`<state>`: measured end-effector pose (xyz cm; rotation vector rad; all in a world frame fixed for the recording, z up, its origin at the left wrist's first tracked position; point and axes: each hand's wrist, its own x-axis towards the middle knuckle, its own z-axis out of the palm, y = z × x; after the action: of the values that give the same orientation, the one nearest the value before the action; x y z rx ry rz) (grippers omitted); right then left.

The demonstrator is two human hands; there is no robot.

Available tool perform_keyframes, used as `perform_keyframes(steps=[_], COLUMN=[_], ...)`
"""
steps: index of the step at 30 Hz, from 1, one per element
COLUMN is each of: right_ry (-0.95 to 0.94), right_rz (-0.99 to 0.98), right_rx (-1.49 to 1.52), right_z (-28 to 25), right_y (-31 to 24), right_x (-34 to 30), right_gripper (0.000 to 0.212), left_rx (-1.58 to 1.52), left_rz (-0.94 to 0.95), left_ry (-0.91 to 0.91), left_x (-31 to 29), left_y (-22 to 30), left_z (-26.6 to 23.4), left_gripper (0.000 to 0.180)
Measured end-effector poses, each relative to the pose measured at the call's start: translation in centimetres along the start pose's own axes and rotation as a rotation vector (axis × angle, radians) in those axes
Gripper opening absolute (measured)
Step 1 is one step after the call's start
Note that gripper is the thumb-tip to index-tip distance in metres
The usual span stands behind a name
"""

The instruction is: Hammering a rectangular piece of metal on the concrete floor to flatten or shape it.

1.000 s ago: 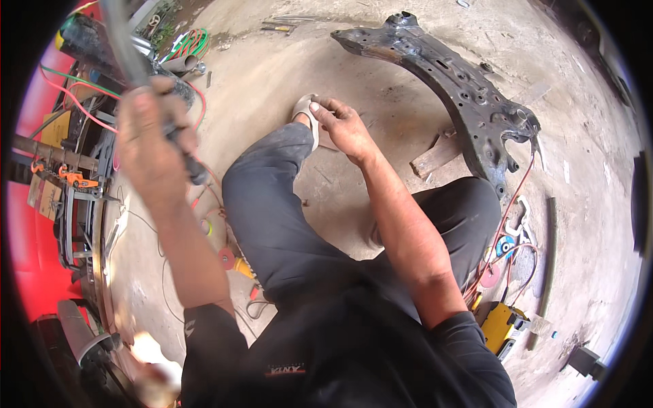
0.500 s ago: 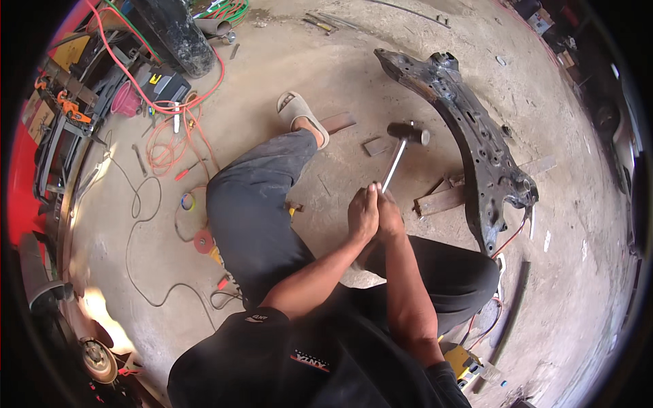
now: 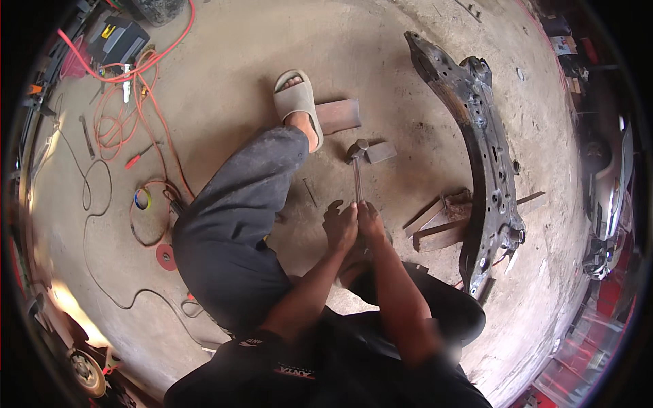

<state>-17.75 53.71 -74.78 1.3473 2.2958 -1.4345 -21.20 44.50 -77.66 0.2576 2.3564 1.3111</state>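
Observation:
A hammer (image 3: pixel 358 170) with a dark head and a pale metal handle points away from me, between my feet. My right hand (image 3: pixel 371 223) is closed around its handle end. Close against it is my left hand (image 3: pixel 341 228); its thumb lies by the handle and its shaded fingers look spread apart. The hammer head is low over the floor, beside a small grey metal block (image 3: pixel 381 151); whether they touch I cannot tell. Beyond, next to my sandalled left foot (image 3: pixel 298 102), lies a brown curved metal plate (image 3: pixel 339 116).
To the right a long black car subframe (image 3: pixel 479 136) rests on metal scraps (image 3: pixel 442 234). At the left lie an orange hose (image 3: pixel 160 112), a thin dark cable (image 3: pixel 87 255), a red grinding disc (image 3: pixel 165 257) and a black toolbox (image 3: pixel 119 44). A brake disc (image 3: pixel 87 374) shows lower left.
The hammer has swung down and left, its head now beside the metal block. Both hands moved slightly left and nearer me, and my left fingers have loosened. The view has shifted too.

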Motion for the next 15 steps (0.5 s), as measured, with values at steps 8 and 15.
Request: perform_keyframes(steps=[8, 15], right_ry=[0.088, 0.531], right_rz=[-0.065, -0.173], right_rx=[-0.219, 0.283], right_z=[1.8, -14.8], right_y=[4.5, -15.5], right_x=[1.5, -0.3], right_gripper=[0.062, 0.070], left_rx=[-0.035, -0.326], left_rz=[0.296, 0.534], left_ry=[0.086, -0.177], left_x=[-0.5, -1.5], left_y=[3.8, 16.1], left_z=[-4.8, -25.8], left_gripper=[0.028, 0.032])
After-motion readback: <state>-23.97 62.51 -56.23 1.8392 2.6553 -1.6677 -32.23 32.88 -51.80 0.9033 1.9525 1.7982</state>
